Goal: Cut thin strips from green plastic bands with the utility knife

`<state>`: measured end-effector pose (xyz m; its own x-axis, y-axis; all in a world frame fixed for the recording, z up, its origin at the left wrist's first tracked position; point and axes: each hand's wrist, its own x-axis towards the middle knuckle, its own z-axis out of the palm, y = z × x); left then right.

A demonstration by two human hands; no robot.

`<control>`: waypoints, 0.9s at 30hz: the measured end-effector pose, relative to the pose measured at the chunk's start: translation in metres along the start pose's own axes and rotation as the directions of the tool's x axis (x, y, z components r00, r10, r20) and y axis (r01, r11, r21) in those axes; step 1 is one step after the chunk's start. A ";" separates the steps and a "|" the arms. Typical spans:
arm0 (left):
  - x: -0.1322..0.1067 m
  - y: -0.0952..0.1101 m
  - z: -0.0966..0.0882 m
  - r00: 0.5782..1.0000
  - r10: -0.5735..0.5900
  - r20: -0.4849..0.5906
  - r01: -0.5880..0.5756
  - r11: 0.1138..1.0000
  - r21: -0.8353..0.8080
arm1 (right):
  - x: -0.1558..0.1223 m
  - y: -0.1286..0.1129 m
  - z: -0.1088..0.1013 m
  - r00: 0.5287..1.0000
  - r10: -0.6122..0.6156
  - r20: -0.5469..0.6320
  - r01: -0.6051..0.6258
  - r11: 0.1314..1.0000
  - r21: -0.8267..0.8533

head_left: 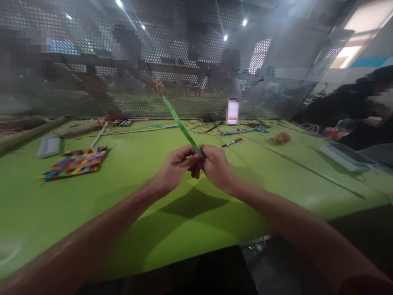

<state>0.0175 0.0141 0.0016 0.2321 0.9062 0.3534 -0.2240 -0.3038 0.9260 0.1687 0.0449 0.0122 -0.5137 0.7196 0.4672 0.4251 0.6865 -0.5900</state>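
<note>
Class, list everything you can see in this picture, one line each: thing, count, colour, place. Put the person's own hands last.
table: one, light green, fills the foreground.
screen: one, grey perforated metal, along the table's far edge.
strip: one, green, slanting up and left from the hands.
woven mat: one, many-coloured, flat on the table at left.
slab: one, grey, beyond the woven mat, further left.
pen: one, black, on the table beyond the hands.
tangle: one, brown, right of the pen.
tray: one, clear, at the table's right side.
other person: one, dark clothing, far right.
left hand: one, bare, pinching the strip's lower end.
right hand: one, bare, pinching the same end.
</note>
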 end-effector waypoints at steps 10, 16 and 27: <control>-0.001 0.005 0.004 1.000 -0.005 -0.027 0.006 0.999 0.042 | -0.002 0.002 0.002 0.999 0.044 0.031 -0.047 0.992 0.120; -0.002 0.000 -0.001 0.999 -0.010 -0.044 0.011 1.000 0.022 | 0.003 0.008 0.001 1.000 0.022 0.021 -0.023 0.999 0.047; 0.007 -0.007 -0.022 0.982 -0.130 -0.134 0.151 0.975 0.165 | 0.027 0.025 -0.023 0.982 -0.105 0.158 0.085 0.988 0.129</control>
<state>-0.0002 0.0285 -0.0051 0.1302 0.9692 0.2092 -0.0269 -0.2075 0.9779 0.1820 0.0841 0.0251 -0.6670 0.6180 0.4162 0.2803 0.7257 -0.6283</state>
